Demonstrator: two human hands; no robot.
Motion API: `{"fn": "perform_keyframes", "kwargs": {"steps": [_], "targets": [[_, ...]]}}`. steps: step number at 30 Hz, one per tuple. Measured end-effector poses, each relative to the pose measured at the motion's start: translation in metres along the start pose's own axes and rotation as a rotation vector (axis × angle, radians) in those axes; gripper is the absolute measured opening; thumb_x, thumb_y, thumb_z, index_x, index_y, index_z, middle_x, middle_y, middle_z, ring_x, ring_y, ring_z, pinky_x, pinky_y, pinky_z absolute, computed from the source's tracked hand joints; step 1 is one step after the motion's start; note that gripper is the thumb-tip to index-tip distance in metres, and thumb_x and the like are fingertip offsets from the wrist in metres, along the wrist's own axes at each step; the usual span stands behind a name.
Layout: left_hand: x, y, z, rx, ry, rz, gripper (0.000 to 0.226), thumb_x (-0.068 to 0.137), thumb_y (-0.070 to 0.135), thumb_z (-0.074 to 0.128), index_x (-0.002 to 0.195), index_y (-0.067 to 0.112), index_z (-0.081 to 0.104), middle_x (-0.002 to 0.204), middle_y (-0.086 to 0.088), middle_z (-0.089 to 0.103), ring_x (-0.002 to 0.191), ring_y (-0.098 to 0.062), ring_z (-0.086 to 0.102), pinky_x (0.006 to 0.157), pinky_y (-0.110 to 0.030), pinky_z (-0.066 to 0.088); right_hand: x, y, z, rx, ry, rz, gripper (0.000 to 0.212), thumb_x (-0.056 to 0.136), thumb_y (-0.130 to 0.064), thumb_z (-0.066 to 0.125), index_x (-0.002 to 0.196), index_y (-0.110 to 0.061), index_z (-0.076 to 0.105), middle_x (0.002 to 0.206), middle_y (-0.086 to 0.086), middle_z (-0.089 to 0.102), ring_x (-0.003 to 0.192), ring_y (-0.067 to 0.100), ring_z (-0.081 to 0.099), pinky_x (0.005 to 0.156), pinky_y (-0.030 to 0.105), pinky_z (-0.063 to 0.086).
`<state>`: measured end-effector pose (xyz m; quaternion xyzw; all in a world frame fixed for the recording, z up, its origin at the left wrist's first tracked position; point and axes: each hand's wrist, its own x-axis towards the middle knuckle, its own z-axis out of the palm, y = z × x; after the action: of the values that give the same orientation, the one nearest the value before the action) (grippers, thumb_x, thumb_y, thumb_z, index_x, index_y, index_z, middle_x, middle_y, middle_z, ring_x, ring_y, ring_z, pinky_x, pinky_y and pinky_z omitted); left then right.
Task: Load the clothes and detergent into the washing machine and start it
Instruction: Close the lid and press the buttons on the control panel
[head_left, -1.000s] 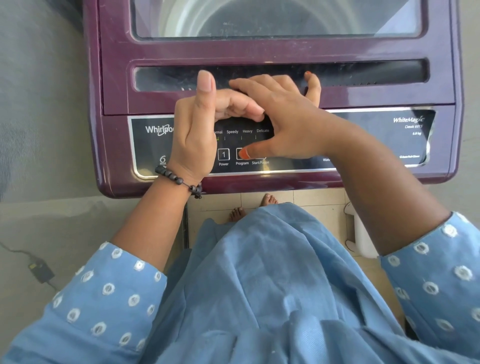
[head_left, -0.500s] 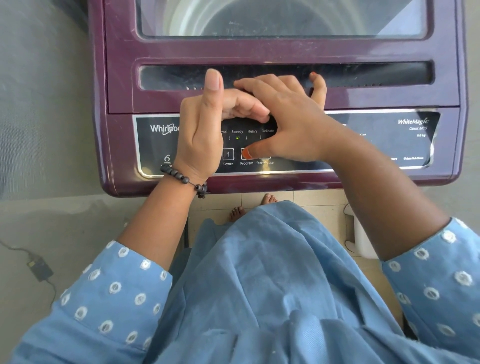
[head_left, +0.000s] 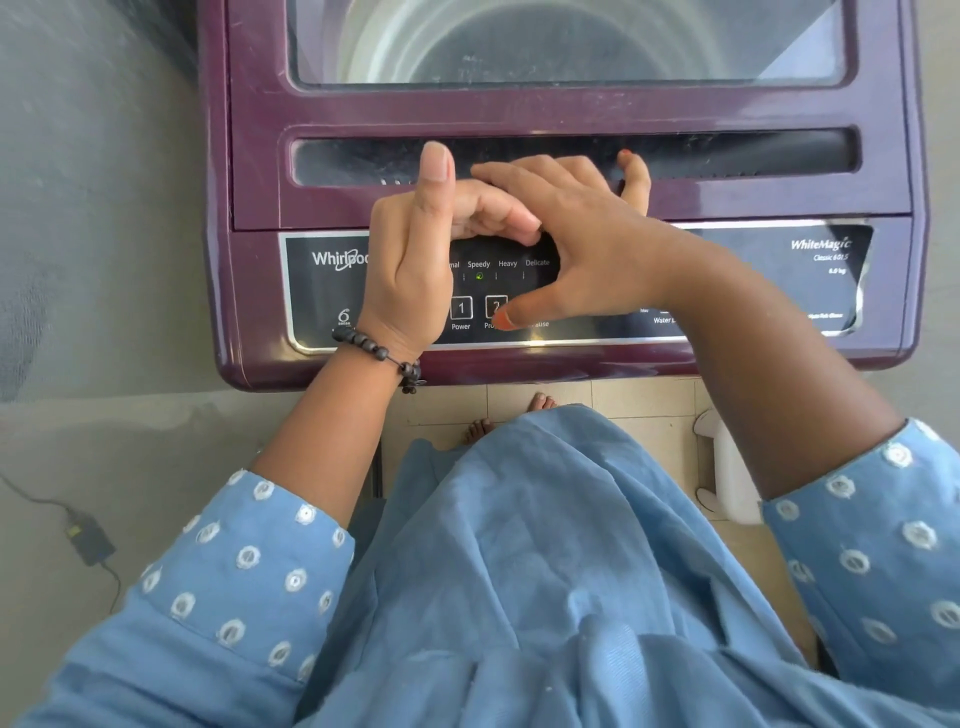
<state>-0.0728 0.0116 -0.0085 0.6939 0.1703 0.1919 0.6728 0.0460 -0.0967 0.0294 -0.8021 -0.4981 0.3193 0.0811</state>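
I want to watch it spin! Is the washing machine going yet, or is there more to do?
Nearly. Done: the lid is shut and a green light glows under Speedy, so the power is on. Whether clothes are inside, I cannot tell. In hand: the right hand has its thumb on the Program button, while the left hand rests on the control panel. Left: probably pressing Start/Pause beside it.
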Motion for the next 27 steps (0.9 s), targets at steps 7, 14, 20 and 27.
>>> {"fn": "perform_keyframes", "kwargs": {"steps": [7,14,20,27], "targets": [[-0.001,0.005,-0.004,0.004,-0.059,-0.028,0.069,0.102,0.030,0.008,0.093,0.006,0.072,0.088,-0.012,0.074,0.091,-0.021,0.073,0.088,-0.030,0.053,-0.015,0.025,-0.019,-0.040,-0.056,-0.007,0.119,0.061,-0.059,0.079,0.155,-0.036,0.009,0.158,-0.006,0.024,0.147,0.021,0.017,0.121,0.052,-0.001],[0.011,0.010,0.029,0.050,-0.298,-0.017,0.063,0.104,0.023,0.013,0.101,0.004,0.072,0.097,-0.010,0.074,0.099,-0.014,0.071,0.091,-0.026,0.052,-0.048,0.065,-0.022,-0.065,-0.007,0.139,0.117,0.061,-0.061,0.078,0.154,-0.038,0.011,0.160,-0.006,0.021,0.149,0.020,0.012,0.119,0.055,-0.009],[0.018,0.008,0.032,0.044,-0.325,-0.054,0.068,0.104,0.023,0.009,0.101,0.000,0.073,0.095,-0.012,0.074,0.097,-0.016,0.072,0.089,-0.026,0.053,-0.051,0.072,-0.016,0.035,-0.006,0.104,0.113,0.065,-0.057,0.077,0.155,-0.036,0.012,0.161,-0.006,0.018,0.150,0.014,0.004,0.119,0.052,-0.016],[0.023,0.008,0.056,0.020,-0.385,-0.042,0.064,0.104,0.023,0.013,0.103,-0.001,0.072,0.100,-0.011,0.074,0.102,-0.013,0.070,0.093,-0.023,0.051,-0.055,0.090,-0.029,0.275,-0.082,0.068,0.084,0.083,-0.026,0.075,0.149,-0.042,0.027,0.149,-0.019,0.040,0.146,0.005,0.022,0.123,0.045,0.009]]}}
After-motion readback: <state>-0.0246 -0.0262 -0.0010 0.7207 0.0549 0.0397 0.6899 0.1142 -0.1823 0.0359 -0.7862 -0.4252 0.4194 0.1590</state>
